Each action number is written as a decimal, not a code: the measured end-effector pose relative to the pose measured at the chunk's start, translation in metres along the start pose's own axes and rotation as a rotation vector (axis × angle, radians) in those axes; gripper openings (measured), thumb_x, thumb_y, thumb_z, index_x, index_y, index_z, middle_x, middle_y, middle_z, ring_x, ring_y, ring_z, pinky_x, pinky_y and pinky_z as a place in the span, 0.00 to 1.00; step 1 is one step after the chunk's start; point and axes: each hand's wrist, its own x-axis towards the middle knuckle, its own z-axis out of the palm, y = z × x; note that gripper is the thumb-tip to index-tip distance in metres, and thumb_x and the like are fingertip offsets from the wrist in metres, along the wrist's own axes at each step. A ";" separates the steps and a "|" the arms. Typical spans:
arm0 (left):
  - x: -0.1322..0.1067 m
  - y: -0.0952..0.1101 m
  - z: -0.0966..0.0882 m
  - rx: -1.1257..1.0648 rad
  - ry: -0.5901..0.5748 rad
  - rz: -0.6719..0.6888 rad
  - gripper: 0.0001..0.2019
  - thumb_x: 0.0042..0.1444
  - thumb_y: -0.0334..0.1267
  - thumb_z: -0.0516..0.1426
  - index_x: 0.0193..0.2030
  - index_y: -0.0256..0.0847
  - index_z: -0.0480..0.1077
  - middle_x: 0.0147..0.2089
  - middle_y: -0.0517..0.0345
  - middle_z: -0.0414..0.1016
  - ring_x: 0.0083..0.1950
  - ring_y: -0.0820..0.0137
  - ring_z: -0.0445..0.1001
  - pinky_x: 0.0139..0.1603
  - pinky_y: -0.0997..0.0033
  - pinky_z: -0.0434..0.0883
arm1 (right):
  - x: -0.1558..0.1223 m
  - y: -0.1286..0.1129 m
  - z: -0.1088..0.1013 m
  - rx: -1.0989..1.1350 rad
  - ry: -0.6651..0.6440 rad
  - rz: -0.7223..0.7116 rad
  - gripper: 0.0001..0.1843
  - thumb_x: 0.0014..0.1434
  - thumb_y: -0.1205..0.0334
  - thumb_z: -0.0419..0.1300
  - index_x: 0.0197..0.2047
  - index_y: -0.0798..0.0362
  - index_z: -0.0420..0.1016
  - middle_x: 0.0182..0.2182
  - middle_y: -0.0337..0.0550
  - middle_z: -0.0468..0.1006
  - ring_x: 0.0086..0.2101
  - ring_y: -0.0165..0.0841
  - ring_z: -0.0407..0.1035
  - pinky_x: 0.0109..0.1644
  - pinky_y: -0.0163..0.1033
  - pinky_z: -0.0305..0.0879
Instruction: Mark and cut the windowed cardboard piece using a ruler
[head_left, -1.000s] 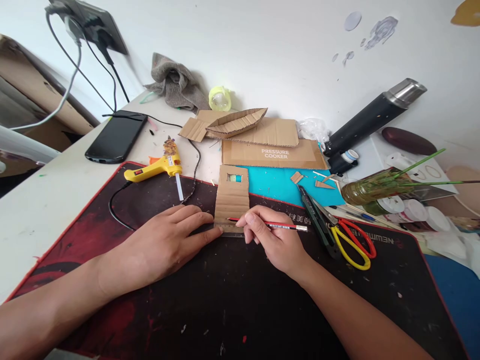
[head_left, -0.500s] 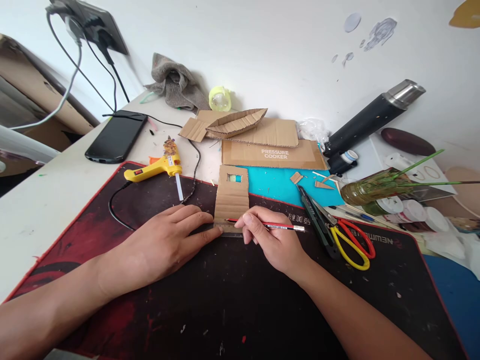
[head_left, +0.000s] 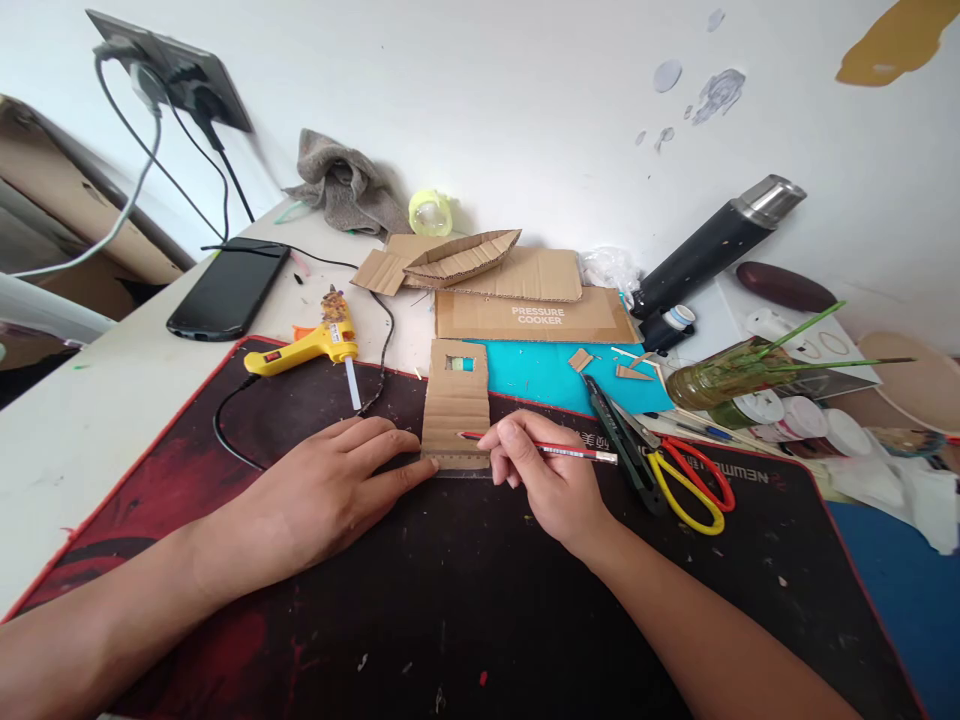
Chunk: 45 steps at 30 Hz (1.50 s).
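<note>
A brown corrugated cardboard strip with a small square window near its far end lies on the dark desk mat. Across its near end lies a clear ruler. My left hand lies flat on the mat, fingers stretched out, its fingertips pressing the ruler's left end. My right hand pinches a red pencil, the tip resting on the cardboard just above the ruler.
Yellow-and-red scissors and a black utility knife lie right of my right hand. A yellow glue gun with its cord, a phone, cardboard pieces with a boat shape, a black flask and a jar of sticks crowd the back.
The view shifted slightly down and left. My hands, ruler and pencil stay in much the same place on the cardboard; the pencil tip has edged a little right.
</note>
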 end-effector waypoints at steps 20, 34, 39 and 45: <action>0.005 -0.002 -0.009 -0.132 -0.016 0.026 0.17 0.74 0.29 0.55 0.63 0.43 0.79 0.53 0.47 0.83 0.51 0.60 0.82 0.52 0.60 0.80 | 0.004 0.002 -0.005 0.056 0.199 -0.006 0.29 0.73 0.32 0.61 0.38 0.50 0.82 0.21 0.36 0.74 0.22 0.30 0.65 0.27 0.37 0.61; 0.003 -0.001 -0.006 -0.132 -0.027 -0.008 0.14 0.76 0.34 0.56 0.62 0.43 0.79 0.55 0.48 0.82 0.52 0.60 0.81 0.53 0.59 0.79 | 0.002 0.004 -0.007 0.050 0.198 -0.007 0.28 0.73 0.33 0.61 0.38 0.50 0.82 0.22 0.37 0.74 0.22 0.30 0.65 0.27 0.37 0.60; 0.003 0.001 -0.004 -0.126 0.000 -0.036 0.12 0.77 0.36 0.57 0.61 0.43 0.79 0.56 0.48 0.82 0.52 0.59 0.81 0.53 0.58 0.79 | 0.001 0.006 -0.008 0.080 0.179 0.016 0.25 0.74 0.37 0.63 0.38 0.51 0.83 0.22 0.37 0.75 0.23 0.30 0.65 0.26 0.37 0.59; 0.003 0.001 -0.001 -0.124 -0.002 -0.033 0.13 0.77 0.34 0.57 0.62 0.42 0.78 0.56 0.48 0.82 0.53 0.59 0.81 0.55 0.57 0.78 | 0.002 0.005 -0.008 0.107 0.173 0.023 0.25 0.74 0.37 0.63 0.38 0.51 0.83 0.21 0.37 0.74 0.23 0.29 0.65 0.26 0.36 0.58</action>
